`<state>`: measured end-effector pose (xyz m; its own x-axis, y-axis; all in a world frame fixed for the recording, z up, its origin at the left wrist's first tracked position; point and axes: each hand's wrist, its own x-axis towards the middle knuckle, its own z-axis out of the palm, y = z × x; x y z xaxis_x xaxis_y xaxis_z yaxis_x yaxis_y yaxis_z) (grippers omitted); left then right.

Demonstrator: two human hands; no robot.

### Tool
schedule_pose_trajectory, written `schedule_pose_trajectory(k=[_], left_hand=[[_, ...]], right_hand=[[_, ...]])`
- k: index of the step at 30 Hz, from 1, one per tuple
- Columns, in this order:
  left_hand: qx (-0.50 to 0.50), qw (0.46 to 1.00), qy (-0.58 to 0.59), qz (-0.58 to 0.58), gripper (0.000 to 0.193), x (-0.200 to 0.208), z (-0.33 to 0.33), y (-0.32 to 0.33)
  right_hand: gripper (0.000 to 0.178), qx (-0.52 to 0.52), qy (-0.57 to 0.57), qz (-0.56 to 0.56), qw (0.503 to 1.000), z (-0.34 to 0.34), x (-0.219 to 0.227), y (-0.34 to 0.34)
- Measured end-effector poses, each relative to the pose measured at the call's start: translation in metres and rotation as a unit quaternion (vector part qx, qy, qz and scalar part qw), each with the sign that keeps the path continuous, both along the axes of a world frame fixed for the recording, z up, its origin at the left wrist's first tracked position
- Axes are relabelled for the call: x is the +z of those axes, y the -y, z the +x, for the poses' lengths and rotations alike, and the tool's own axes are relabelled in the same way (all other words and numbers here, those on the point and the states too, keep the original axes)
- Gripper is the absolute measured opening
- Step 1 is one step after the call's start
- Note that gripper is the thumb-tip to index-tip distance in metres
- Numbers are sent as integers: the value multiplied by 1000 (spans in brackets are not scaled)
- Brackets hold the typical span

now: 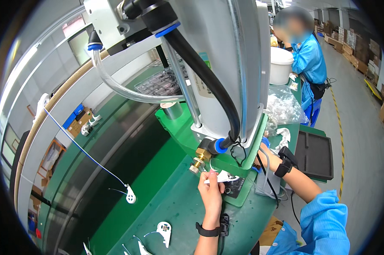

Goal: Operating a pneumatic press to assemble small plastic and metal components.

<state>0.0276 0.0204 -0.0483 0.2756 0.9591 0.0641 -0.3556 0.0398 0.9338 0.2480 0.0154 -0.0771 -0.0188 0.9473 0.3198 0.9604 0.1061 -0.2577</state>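
My left hand (210,191) is closed around a small white plastic part (222,177) with a narrow, drop-like shape. It holds the part beneath the head of a green and grey pneumatic press (226,76), over the press's base. My right hand (263,154) reaches behind the press from the right; its fingers are mostly hidden by the machine. A brass valve fitting (197,163) with a black hose sits just above my left hand. Nearby on the green bench lies a white drop-shaped part (164,233) with a round end and a thin wire.
Another wired white part (131,194) lies on the green conveyor belt (128,159). A black tray (314,153), a clear bag of white parts (281,106) and a white bucket (280,68) are on the right. Beyond them a person in blue (309,59) works. Cables hang beside the bench.
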Motion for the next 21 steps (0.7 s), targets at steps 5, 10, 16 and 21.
schedule_pose_trajectory(k=[5, 10, 16, 21], left_hand=[[-4, 1000, -4, -21, 28, 9, -1, 2], [18, 994, 94, -50, 28, 28, -22, -5], [140, 986, -96, 6, 23, -13, -99, -67], [330, 612, -714, 83, 48, -68, -151, -127]], right_hand=[[8, -33, -47, 123, 991, -10, 20, 1], [8, 22, -217, 150, 964, 18, -15, 2], [14, -45, -218, 13, 975, 3, 27, 37], [15, -18, -192, 15, 981, 0, 43, 52]])
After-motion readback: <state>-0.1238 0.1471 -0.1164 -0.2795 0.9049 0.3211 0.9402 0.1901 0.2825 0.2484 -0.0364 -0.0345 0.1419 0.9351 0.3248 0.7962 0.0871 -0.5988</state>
